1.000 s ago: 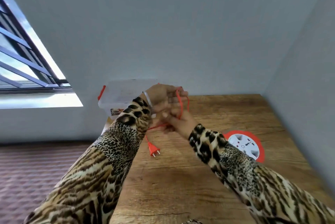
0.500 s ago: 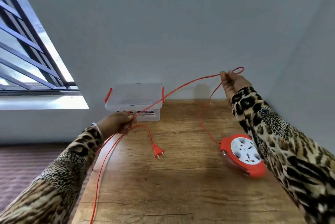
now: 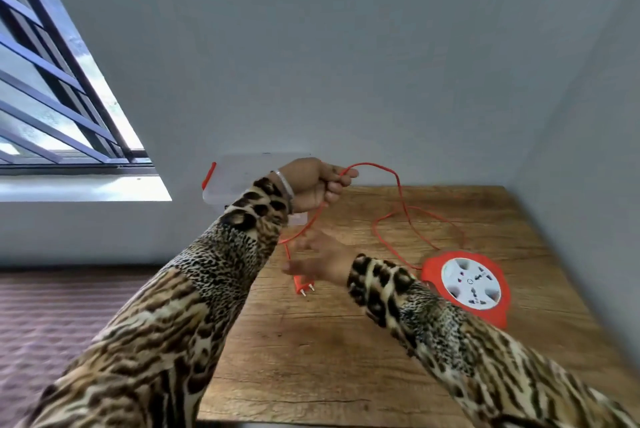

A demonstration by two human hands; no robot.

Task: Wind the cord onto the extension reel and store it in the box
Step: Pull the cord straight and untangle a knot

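my left hand (image 3: 311,183) grips the cord (image 3: 398,192) above the worktop (image 3: 329,358); my right hand (image 3: 320,263) is blurred, fingers spread, beside the plug (image 3: 300,285).

Grey walls (image 3: 346,46) (barred window (image 3: 52,98) left).

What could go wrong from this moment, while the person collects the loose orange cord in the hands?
1. The cord lies in crossing loops between the left hand and the reel; these may tangle or knot.
2. A strong pull might drag the reel over the table, since nothing holds it down.
3. The plug hangs loose by the blurred right hand; it may swing and catch on the table edge.
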